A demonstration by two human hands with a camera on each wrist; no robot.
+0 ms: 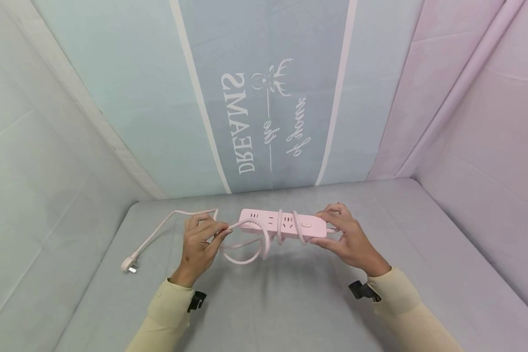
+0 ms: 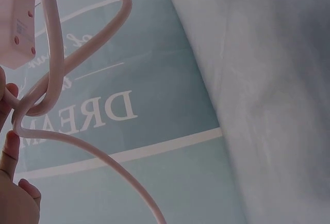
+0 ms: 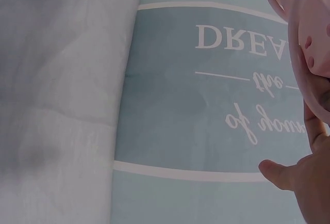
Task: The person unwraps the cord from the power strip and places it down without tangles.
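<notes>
A pink power strip (image 1: pixel 282 223) is held above the grey surface (image 1: pixel 290 303), with its pink cable (image 1: pixel 251 244) wrapped around its body in two turns. My right hand (image 1: pixel 348 239) grips the strip's right end. My left hand (image 1: pixel 202 242) pinches the cable just left of the strip, where a loose loop hangs down. The rest of the cable trails left to the plug (image 1: pixel 129 265), which lies on the surface. In the left wrist view the cable (image 2: pixel 56 74) curves past my fingertips (image 2: pixel 11 144) beside the strip's end (image 2: pixel 18 22). The right wrist view shows the strip (image 3: pixel 312 38) above my thumb (image 3: pixel 278 172).
Fabric walls enclose the space: pale green on the left (image 1: pixel 35 161), pink on the right (image 1: pixel 479 112), and a blue backdrop (image 1: pixel 264 98) with white lettering behind. Black wrist straps (image 1: pixel 364 291) sit on both cream sleeves.
</notes>
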